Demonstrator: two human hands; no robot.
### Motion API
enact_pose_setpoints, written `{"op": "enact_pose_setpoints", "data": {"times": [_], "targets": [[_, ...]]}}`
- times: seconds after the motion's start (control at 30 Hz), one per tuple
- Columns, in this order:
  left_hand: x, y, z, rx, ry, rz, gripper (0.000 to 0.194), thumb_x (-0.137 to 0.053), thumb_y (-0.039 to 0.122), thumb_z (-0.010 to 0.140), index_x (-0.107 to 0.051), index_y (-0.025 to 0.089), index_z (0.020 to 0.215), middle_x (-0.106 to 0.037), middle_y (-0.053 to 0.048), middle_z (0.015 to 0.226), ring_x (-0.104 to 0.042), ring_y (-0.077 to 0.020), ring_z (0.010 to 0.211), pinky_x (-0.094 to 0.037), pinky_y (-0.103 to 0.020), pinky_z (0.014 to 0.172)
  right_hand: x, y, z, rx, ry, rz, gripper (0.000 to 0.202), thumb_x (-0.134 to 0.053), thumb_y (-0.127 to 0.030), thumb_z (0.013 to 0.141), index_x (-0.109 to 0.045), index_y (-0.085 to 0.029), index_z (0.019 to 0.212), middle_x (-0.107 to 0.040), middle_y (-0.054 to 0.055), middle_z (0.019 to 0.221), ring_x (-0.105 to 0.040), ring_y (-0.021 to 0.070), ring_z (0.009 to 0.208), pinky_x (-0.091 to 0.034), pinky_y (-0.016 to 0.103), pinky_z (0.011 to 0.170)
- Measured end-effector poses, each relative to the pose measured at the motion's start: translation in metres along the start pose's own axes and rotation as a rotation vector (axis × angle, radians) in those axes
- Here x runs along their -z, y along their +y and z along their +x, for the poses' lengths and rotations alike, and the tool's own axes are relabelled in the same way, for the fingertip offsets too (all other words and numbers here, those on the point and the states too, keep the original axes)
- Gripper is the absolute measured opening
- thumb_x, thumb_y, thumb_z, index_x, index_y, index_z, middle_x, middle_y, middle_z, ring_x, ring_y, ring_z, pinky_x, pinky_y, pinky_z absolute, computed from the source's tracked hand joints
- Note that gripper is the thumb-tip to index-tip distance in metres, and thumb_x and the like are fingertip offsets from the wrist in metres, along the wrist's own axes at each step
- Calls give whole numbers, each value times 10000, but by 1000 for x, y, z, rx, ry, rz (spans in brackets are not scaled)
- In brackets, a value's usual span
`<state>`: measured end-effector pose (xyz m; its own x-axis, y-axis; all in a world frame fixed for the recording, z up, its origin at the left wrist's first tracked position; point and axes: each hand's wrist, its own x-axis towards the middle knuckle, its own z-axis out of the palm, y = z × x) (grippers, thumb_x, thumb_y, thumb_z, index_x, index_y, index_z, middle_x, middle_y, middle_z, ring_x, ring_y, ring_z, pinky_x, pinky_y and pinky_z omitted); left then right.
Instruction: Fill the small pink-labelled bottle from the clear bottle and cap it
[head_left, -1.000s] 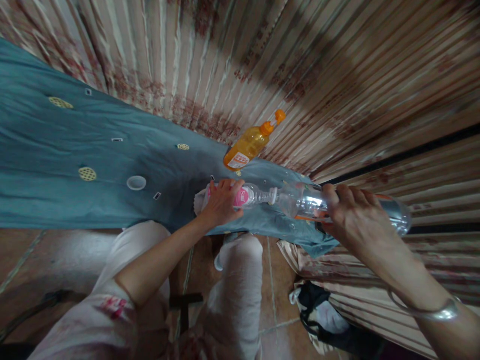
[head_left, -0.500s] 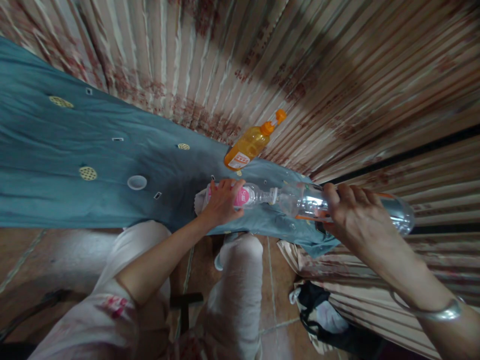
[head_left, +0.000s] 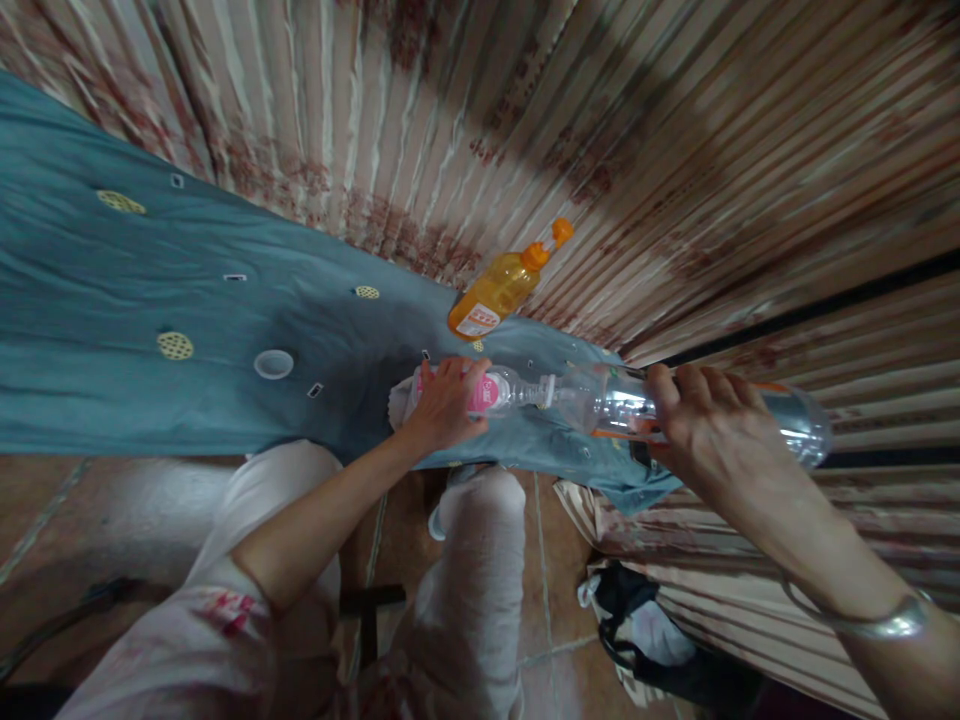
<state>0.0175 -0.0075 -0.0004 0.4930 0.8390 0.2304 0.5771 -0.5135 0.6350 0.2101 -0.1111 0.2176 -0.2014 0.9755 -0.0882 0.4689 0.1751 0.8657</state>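
Note:
My left hand [head_left: 448, 402] is wrapped round a small clear bottle with a pink label [head_left: 491, 392], its base near a whitish cloth [head_left: 400, 404]. My right hand [head_left: 705, 420] grips a large clear bottle with an orange-edged label [head_left: 622, 402]. The two bottles are mouth to mouth, the large one tipped over the small one's neck; whether liquid passes between them I cannot tell. Behind them stands a pump bottle of yellow-orange liquid [head_left: 495, 293]. A small white cap-like dish [head_left: 274, 364] lies left of my left hand.
A teal patterned cloth [head_left: 202, 300] covers the long surface. Pleated curtains [head_left: 420, 130] hang behind it and at the right. Below are my knees, a tiled floor [head_left: 142, 510] and a black bag with light contents [head_left: 630, 610] at the lower right.

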Motion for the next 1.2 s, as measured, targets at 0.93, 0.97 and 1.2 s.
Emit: {"op": "enact_pose_setpoints", "data": {"times": [0.93, 0.97, 1.2], "targets": [[3, 0, 1, 20, -5, -33, 821, -788, 293, 723, -429, 183, 1452, -560, -179, 1439, -501, -386, 1350, -307, -668, 1150, 10, 6, 9, 45, 28, -86, 268, -542, -187, 893, -572, -67, 1131, -620, 149, 912, -604, 315, 864, -413, 378, 769], [2, 0, 1, 15, 1, -32, 815, -783, 294, 727, -430, 180, 1452, -559, -181, 1439, -503, -386, 1347, -311, -663, 1148, 11, 6, 9, 46, 31, -91, 278, -541, -188, 894, -573, -62, 1140, -620, 149, 910, -603, 316, 863, -413, 378, 769], [0, -2, 1, 24, 15, -37, 808, -767, 299, 724, -424, 207, 1450, -557, -166, 1444, -502, -386, 1355, -309, -664, 1149, 14, 8, 13, 51, 33, -81, 320, -533, -178, 877, -585, -40, 1161, -623, 174, 919, -587, 323, 862, -413, 388, 768]]}}
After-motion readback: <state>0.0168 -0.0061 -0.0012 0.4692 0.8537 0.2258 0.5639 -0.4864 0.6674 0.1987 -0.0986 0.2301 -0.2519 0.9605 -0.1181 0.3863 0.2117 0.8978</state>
